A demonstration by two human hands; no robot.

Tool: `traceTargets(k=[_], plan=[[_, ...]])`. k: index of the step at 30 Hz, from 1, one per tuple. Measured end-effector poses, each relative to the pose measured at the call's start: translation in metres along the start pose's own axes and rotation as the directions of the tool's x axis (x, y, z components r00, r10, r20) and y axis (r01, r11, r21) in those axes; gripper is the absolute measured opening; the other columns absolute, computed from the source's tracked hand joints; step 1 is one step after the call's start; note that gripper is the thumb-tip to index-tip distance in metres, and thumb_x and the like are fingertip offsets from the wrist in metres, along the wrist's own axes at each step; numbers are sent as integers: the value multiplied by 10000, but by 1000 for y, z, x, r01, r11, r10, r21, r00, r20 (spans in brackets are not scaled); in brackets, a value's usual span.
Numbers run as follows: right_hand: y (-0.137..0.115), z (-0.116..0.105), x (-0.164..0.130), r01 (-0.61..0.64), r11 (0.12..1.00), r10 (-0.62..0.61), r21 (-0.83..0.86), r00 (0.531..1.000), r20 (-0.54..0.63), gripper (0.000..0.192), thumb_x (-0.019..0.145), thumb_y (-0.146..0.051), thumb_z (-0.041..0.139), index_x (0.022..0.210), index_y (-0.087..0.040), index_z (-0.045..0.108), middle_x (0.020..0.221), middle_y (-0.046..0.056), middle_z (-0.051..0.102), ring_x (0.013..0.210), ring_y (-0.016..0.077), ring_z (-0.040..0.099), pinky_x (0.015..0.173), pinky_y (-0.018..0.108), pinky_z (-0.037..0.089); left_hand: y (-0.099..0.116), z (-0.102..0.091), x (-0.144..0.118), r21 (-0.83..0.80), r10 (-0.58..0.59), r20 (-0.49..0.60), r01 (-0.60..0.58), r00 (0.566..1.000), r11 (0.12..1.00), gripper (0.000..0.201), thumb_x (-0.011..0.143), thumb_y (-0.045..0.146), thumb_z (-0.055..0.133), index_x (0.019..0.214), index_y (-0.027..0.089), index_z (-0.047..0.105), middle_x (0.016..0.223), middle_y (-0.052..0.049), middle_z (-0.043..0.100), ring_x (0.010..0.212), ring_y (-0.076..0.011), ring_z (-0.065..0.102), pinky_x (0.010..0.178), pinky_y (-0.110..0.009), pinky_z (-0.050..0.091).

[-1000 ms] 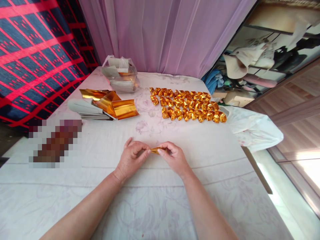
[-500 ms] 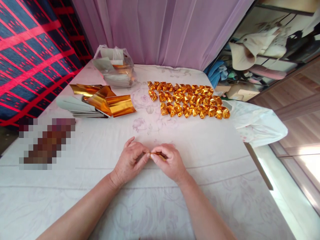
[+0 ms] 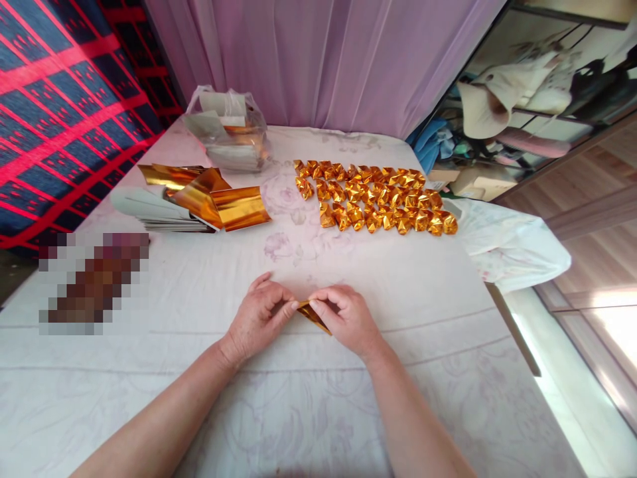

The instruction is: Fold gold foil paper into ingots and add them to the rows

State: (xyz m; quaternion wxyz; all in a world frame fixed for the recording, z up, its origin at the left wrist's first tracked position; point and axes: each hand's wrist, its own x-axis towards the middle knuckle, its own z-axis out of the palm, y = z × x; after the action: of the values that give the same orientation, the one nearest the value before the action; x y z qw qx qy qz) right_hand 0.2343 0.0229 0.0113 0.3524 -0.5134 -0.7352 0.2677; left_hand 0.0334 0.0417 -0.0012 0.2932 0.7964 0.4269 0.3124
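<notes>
left hand (image 3: 259, 317) and right hand (image 3: 351, 320) pinching gold strip (image 3: 315, 319), pixelated item (image 3: 99, 277), too obscured to read

Your table (image 3: 438, 285): purple curtain (image 3: 328, 60) behind far edge | red-and-navy cloth (image 3: 54, 126) past left edge | shelving (image 3: 572, 16) off far right corner | bright glare (image 3: 620, 318) on wood panels (image 3: 594, 245), your right

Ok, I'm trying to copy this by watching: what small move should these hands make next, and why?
Probably press the upper edge of the gold piece firmly between the fingertips: the left hand and right hand both pinch near that edge, close together, while the rest slants down from under the right hand's pinch.
</notes>
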Motion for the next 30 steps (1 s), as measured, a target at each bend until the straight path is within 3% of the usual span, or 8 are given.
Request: traceTargets(k=[9, 13, 20, 26, 28, 30], plan=[[3, -1, -2, -153, 985, 151, 74, 988, 32, 170, 856, -251, 595, 728, -235, 705, 691, -6, 719, 644, 147, 638, 629, 254, 469, -2, 0, 1, 22, -2, 57, 1, 998, 1000, 264, 948, 388, 480, 764, 222, 574, 662, 63, 612, 640, -114, 581, 1129, -486, 293], [5, 0, -3, -163, 981, 160, 104, 986, 36, 184, 870, -271, 578, 745, -231, 707, 705, -2, 722, 662, 148, 646, 640, 253, 473, -3, -2, 1, 27, 11, 111, -15, 994, 1000, 266, 970, 362, 439, 794, 222, 582, 687, 60, 621, 655, -113, 591, 1141, -489, 270], [6, 1, -3, -179, 980, 177, 85, 984, 32, 191, 878, -284, 566, 761, -217, 702, 688, 1, 699, 637, 144, 626, 606, 247, 456, -1, -3, 2, 46, 17, 108, -22, 994, 999, 287, 983, 334, 398, 801, 218, 587, 694, 50, 624, 685, -123, 611, 1132, -477, 289], [7, 4, -3, -186, 979, 186, 88, 982, 7, 181, 877, -290, 567, 777, -218, 699, 696, 5, 700, 649, 142, 628, 607, 242, 459, 0, -2, 3, 57, 13, 94, -19, 996, 998, 278, 933, 416, 511, 760, 216, 595, 665, 55, 612, 662, -124, 599, 1118, -495, 297], [7, 5, -4, -196, 971, 196, 135, 981, 17, 171, 881, -306, 565, 827, -219, 702, 733, 11, 712, 668, 144, 638, 625, 246, 476, -1, -2, 3, 43, 8, 106, -13, 994, 999, 297, 944, 408, 486, 741, 213, 581, 648, 63, 593, 649, -113, 590, 1124, -489, 287], [5, 6, -5, -212, 959, 207, 189, 977, 44, 189, 865, -321, 593, 991, -224, 697, 820, 20, 727, 731, 153, 658, 678, 261, 502, -2, -3, 3, 8, -6, 112, 5, 994, 1000, 310, 952, 409, 460, 739, 214, 574, 639, 73, 583, 628, -101, 576, 1137, -479, 273]])
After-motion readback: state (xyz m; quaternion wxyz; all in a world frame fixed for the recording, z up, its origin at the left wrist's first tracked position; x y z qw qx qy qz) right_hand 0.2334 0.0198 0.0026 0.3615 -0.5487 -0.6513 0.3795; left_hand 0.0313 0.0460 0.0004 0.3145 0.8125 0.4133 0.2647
